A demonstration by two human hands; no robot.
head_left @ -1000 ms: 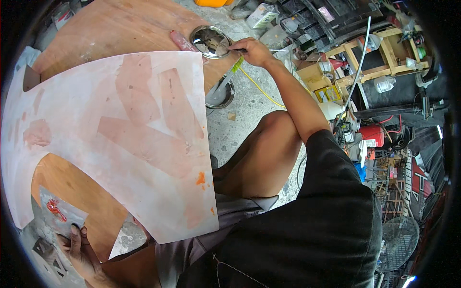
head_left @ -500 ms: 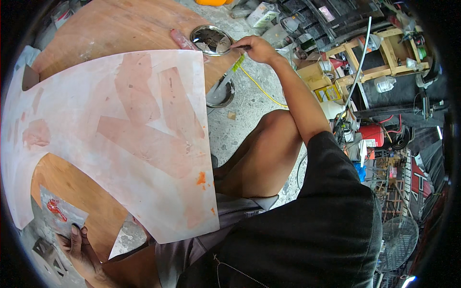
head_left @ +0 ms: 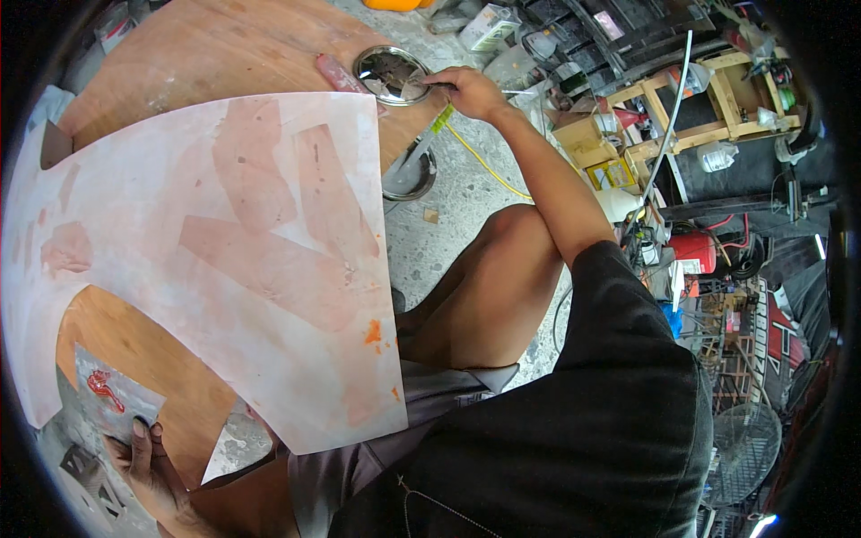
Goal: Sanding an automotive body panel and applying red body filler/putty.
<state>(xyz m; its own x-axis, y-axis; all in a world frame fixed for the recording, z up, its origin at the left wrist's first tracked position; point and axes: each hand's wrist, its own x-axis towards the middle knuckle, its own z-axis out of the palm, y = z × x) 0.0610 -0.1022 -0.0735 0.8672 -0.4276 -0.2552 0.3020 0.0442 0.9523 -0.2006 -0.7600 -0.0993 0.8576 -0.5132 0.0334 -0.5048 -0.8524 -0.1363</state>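
My left hand grips the corner of a flat grey mixing plate, thumb on top. A squiggle of red paste lies on that plate. At the top, my right hand is closed round the dark handle of a thin tool, perhaps a putty knife, whose working end dips into an open round tin. Dark and pale grey areas show inside the tin; its contents are hard to make out. Between my hands lies a curved white panel with pinkish patches and small orange spots.
A wooden board lies under the panel. Beside the tin are a red tube and a second container with a green-marked tool in it. A yellow cord crosses the concrete floor. Cluttered wooden shelving stands at the right.
My right hand has shifted slightly left with the tool, further over the tin. Less pale grey and more dark shows inside the tin. My left hand and the plate are practically still.
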